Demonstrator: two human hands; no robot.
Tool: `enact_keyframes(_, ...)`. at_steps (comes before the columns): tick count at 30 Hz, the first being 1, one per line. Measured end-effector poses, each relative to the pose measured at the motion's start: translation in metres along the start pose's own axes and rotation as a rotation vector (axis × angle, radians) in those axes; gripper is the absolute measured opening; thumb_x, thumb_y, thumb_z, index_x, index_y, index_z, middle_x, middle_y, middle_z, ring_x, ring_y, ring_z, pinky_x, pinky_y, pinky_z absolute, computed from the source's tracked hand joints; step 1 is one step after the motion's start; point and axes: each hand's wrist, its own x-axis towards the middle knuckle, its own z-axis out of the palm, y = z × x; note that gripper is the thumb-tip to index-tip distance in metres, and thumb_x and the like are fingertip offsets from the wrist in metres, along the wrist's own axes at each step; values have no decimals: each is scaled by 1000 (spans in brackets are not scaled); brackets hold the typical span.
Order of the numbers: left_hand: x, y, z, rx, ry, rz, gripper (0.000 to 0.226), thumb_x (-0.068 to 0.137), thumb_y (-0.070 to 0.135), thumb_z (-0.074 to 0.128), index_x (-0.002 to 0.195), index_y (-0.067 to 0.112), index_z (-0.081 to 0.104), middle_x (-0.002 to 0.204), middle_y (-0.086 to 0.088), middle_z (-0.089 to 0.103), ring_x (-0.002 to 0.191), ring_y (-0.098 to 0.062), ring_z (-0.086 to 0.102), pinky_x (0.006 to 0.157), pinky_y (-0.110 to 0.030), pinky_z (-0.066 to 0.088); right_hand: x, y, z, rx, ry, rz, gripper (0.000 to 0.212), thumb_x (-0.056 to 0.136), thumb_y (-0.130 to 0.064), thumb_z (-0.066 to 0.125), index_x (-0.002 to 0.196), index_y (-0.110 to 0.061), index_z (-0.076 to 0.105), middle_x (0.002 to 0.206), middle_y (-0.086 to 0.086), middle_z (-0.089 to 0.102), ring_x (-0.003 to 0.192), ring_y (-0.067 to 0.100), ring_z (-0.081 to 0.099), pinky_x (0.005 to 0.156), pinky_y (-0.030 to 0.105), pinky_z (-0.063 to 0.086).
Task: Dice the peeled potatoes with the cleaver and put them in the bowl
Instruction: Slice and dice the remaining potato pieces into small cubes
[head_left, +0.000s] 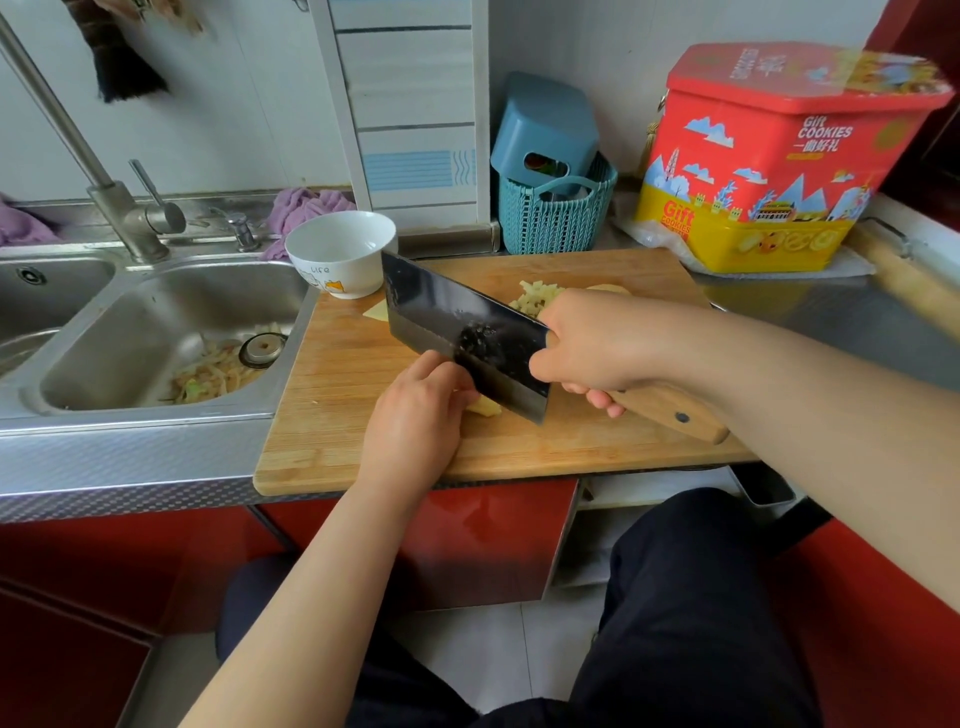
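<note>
Potato piece (485, 406) sits on the cutting board (363, 415) at frame centre, mostly hidden under the left hand (415, 415) and the cleaver (462, 332). Left hand lies knuckles up, fingers curled down over the piece and pressing it to the board, fingertips right against the flat of the blade. Right hand (592, 348) is wrapped tight around the wooden handle (670, 413) where it meets the blade, fingers curled underneath. Blade runs diagonally from upper left to lower right; its lower corner touches the board just beside the piece.

Pile of diced potato (535, 301) sits on the far part of the board, partly behind the right hand; another pale potato chunk (613, 287) peeks out just beyond it. A thin slice (376, 310) lies near the board's upper left, just beside the bowl.

White bowl (340, 252) stands at the board's upper left corner; what is in it cannot be told.

Sink (104, 312) at left holds peelings (218, 371) near the drain. Blue basket (556, 218) and a red and yellow cookie tin (769, 166) stand behind the board at upper right.
</note>
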Motion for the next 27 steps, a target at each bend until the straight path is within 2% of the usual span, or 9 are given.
enact_keyframes(4,0,0,0,4,-1,9,4,86,11,67,82,11,65,87,-2,57,69,-25,57,53,-35,46,3,-5,-1,-42,-35,0,24,98,-14,47,77,-3,50,59,10,54,35,14,50,40,26,46)
enact_keyframes(9,0,-1,1,6,1,15,4,85,11,68,82,10,66,88,-2,58,72,-27,58,55,-30,40,10,-16,-5,-130,-105,2,23,99,-13,44,94,5,56,64,13,59,36,17,52,38,25,46)
enact_keyframes(12,0,-2,1,5,3,22,4,85,12,69,83,10,66,90,-1,59,72,-27,59,54,-31,43,13,-11,4,-134,-106,6,24,98,-13,43,87,4,54,63,15,59,33,19,51,42,26,47)
enact_keyframes(15,-1,-1,0,1,2,20,4,85,12,69,82,10,66,90,-1,59,72,-26,59,54,-32,43,11,2,19,-99,-57,24,23,97,-15,43,79,-3,48,59,18,60,36,24,52,46,26,46)
enact_keyframes(18,-1,-1,0,-5,-3,-25,7,85,14,69,81,13,65,89,0,58,69,-23,56,56,-31,40,12,14,22,4,-17,55,21,96,-15,45,85,1,52,62,17,59,43,25,52,46,28,48)
enact_keyframes(23,-2,-2,-2,-52,-30,-93,5,85,17,70,82,15,66,89,9,52,72,-18,54,61,-27,37,14,23,13,163,-51,51,14,94,-14,50,87,-2,52,64,12,52,41,18,45,43,28,46)
enact_keyframes(27,-2,-4,-6,-108,-92,-82,13,83,25,73,90,19,64,96,8,51,77,-14,59,65,-31,47,9,22,17,148,-29,24,18,95,-13,49,79,-4,50,63,11,52,37,15,45,41,26,45)
